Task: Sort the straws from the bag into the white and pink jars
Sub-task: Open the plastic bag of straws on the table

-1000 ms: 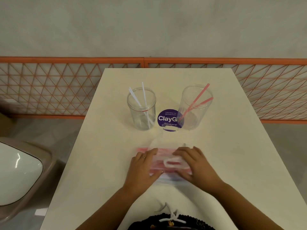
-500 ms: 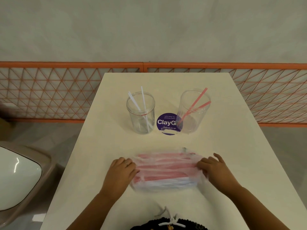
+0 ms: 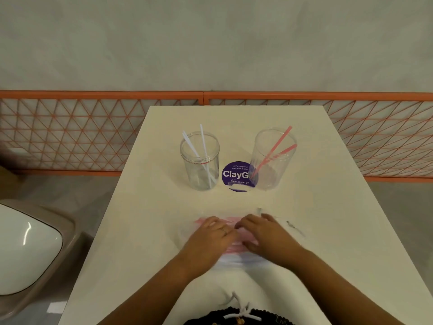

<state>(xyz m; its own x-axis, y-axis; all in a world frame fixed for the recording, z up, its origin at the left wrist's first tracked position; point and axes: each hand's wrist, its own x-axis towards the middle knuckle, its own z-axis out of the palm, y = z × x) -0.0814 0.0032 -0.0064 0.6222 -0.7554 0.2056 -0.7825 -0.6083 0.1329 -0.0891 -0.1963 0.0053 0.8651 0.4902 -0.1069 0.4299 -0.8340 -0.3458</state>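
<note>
A clear plastic bag (image 3: 235, 253) of pink and white straws lies on the near middle of the table (image 3: 332, 207). My left hand (image 3: 209, 239) and my right hand (image 3: 266, 235) lie side by side on top of it with bent fingers gripping the plastic, so most of the bag is hidden. Farther back stand two clear jars. The left jar (image 3: 199, 171) holds two white straws (image 3: 203, 146). Two pink straws (image 3: 277, 147) lean in the right jar (image 3: 273, 170).
A round purple sticker (image 3: 235, 175) lies on the table between the jars. An orange mesh fence (image 3: 93, 137) runs behind the table's far edge. A beige and white seat (image 3: 25, 249) stands on the floor to the left.
Both hands were spread to the bag's two ends half a second ago. Now they have come back together over its middle, bunching the plastic.
</note>
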